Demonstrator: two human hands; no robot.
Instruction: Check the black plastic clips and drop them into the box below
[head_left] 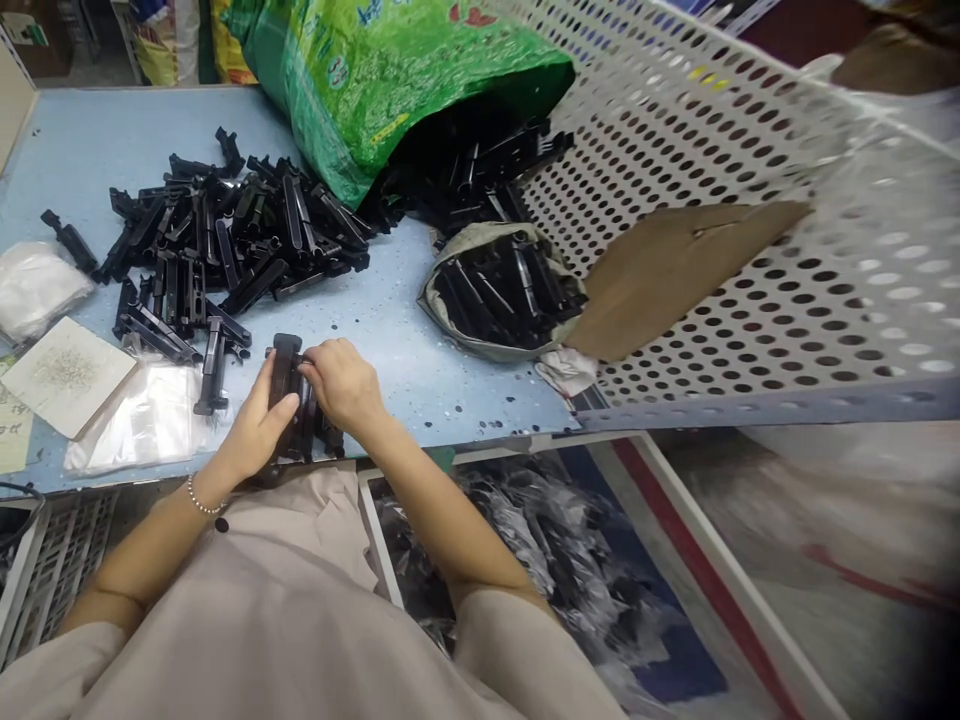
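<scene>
Across the pale blue worktop (390, 300), dark specks dot a smooth surface with a straight front edge. Beside its right part stands a big grey basket (675, 180), its stiff wall punched with oval holes. A glossy, crinkled green sack (360, 80) gapes at the back, spilling hard black parts. Below the front edge, a white-rimmed crate (735, 574) holds dark pieces in clear wrap. Left of the sack lies a jumbled heap (225, 230) of long, ridged black parts; to the right, a rumpled cloth pouch (480, 345) holds more. Between pouch and hands, a bare strip gives sideways room. A square white tile (71, 375) overlaps thin clear bags (142, 430). Just above the front edge, the left hand (259, 425) is clamped around a black part (283, 375); the right hand (346, 382) has its fingers together, pinching its upper right side.
</scene>
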